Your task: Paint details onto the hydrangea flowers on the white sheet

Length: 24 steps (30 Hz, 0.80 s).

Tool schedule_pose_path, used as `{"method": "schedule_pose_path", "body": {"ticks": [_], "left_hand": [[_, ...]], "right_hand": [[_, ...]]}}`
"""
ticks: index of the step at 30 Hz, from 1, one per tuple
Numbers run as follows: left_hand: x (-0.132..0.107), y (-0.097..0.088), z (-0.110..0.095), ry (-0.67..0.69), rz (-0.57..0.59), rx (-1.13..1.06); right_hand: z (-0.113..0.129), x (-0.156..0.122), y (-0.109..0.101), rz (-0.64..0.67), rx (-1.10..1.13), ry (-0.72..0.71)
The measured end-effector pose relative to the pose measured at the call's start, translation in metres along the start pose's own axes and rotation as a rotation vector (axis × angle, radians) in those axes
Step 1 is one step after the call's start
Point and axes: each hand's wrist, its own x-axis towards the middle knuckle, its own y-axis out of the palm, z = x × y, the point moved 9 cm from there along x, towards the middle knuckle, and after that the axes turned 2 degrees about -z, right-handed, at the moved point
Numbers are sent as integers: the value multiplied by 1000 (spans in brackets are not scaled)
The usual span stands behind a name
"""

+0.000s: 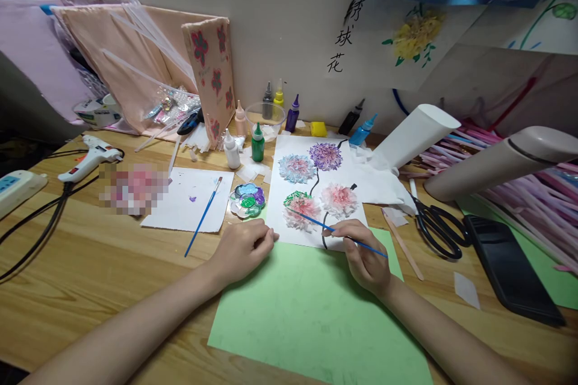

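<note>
My right hand (365, 252) pinches a thin blue paintbrush (311, 219). The brush tip touches a pink ruffled flower (300, 212) whose upper left edge carries green paint. This flower is on a white sheet (289, 147) with a blue flower (295, 167), a purple flower (326, 156) and another pink flower (338, 200); black stem lines show too. My left hand (244, 246) is loosely closed and rests at the sheet's lower left corner, with nothing visible in it. Just beyond it sits a flower-shaped palette (248, 201) holding green, purple and blue paint.
Another paintbrush (203, 216) lies on white paper (180, 204) at the left. A green paint bottle (257, 144) and a white bottle (232, 150) stand behind the palette. Right are scissors (440, 225), a phone (512, 271) and a tumbler (501, 162). A glue gun (88, 159) lies far left.
</note>
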Motion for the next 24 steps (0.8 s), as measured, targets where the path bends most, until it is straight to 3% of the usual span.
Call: {"method": "schedule_pose_path", "body": {"ticks": [24], "left_hand": [[-1, 1, 0, 0, 0, 4]], "right_hand": [[10, 1, -1, 5, -21, -73]]}}
